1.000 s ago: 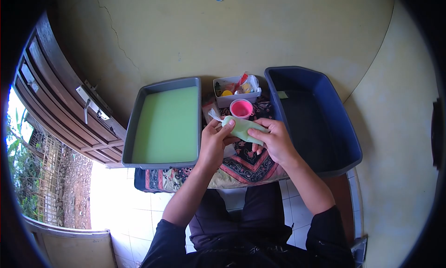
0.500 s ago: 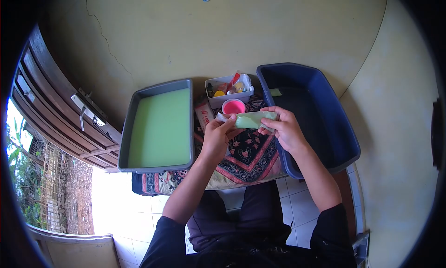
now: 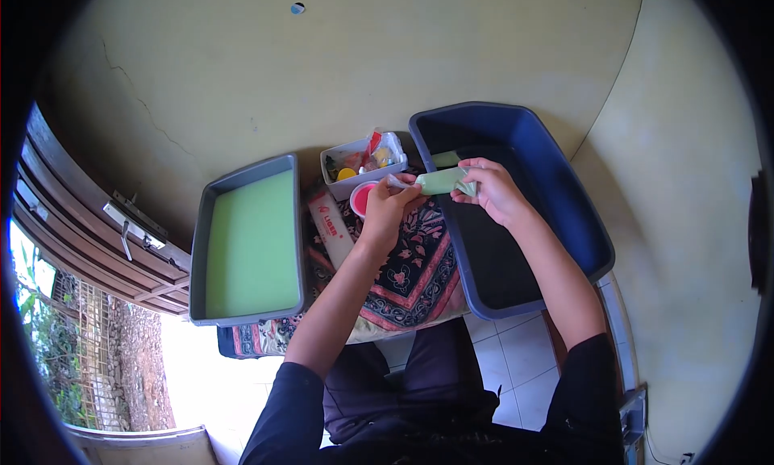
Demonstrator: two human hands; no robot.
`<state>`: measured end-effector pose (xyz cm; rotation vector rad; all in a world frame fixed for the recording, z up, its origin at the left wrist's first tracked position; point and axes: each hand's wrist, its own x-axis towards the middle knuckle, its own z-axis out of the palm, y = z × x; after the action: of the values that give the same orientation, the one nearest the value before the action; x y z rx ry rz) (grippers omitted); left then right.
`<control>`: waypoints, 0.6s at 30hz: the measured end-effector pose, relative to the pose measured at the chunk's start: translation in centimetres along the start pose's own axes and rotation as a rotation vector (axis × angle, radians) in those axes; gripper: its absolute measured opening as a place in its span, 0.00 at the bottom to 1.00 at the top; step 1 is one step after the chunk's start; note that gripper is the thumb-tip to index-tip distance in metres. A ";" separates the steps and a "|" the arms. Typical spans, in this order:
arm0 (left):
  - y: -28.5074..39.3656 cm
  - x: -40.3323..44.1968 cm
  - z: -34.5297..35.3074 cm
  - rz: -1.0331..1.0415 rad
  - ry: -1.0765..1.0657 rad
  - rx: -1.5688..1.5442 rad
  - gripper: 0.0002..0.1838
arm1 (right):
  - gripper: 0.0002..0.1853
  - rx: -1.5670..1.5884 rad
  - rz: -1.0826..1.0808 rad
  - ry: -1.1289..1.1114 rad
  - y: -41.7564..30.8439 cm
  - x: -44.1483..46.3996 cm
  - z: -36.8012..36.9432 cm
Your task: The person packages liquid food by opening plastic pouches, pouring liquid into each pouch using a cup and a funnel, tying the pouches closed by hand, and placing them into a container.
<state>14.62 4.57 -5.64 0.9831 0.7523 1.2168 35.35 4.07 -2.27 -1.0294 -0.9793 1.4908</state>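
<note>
A filled green plastic packet [image 3: 439, 182] is stretched between both hands, near the left edge of the dark blue tub [image 3: 516, 310]. My left hand [image 3: 392, 209] pinches its twisted clear end, over the pink cup [image 3: 364, 197]. My right hand [image 3: 493, 192] grips the other end, fingers wrapped round the plastic. Inside the tub, behind the packet, lies another flat green piece [image 3: 444, 158]. On the left a grey tray [image 3: 300, 247] holds pale green liquid.
A white box [image 3: 348, 188] with small bags and a yellow lid stands behind the cup. A labelled white packet [image 3: 331, 227] lies beside the tray on the patterned cloth [image 3: 403, 275]. A wooden door [image 3: 89, 243] is at the left.
The view has turned to the right. Both hands have moved with the packet toward the tub, and the packet is now held at the tub's left edge, away from the tray.
</note>
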 end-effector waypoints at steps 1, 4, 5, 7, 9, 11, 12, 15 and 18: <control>0.1 0.6 0.5 0.007 0.021 0.074 0.09 | 0.17 0.010 0.007 0.006 0.1 0.9 -0.9; -0.2 2.9 1.4 0.110 0.008 0.473 0.06 | 0.16 0.009 0.049 0.029 0.3 3.0 -3.1; -0.4 3.8 1.6 0.154 0.050 0.619 0.06 | 0.16 0.013 0.048 0.035 0.3 3.5 -3.8; -0.6 5.4 2.2 0.251 0.057 0.777 0.07 | 0.15 -0.040 0.047 0.063 0.1 4.7 -4.7; -0.9 7.2 2.7 0.404 0.053 0.977 0.07 | 0.15 -0.076 0.061 0.083 0.2 6.1 -5.7; -1.4 9.3 3.0 0.493 0.003 1.071 0.06 | 0.15 -0.115 0.076 0.101 0.6 7.5 -6.9; -1.4 10.3 3.2 0.583 -0.044 1.165 0.05 | 0.16 -0.146 0.083 0.121 0.9 8.4 -7.5; -2.2 13.0 3.9 0.488 -0.130 1.292 0.04 | 0.17 -0.218 0.122 0.143 2.3 10.8 -9.1; -2.8 15.1 4.2 0.426 -0.196 1.545 0.06 | 0.16 -0.283 0.169 0.140 3.6 12.9 -10.0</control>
<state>22.62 18.31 -5.94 2.5665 1.3772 0.6793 42.47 16.98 -10.13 -1.4312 -1.0429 1.4184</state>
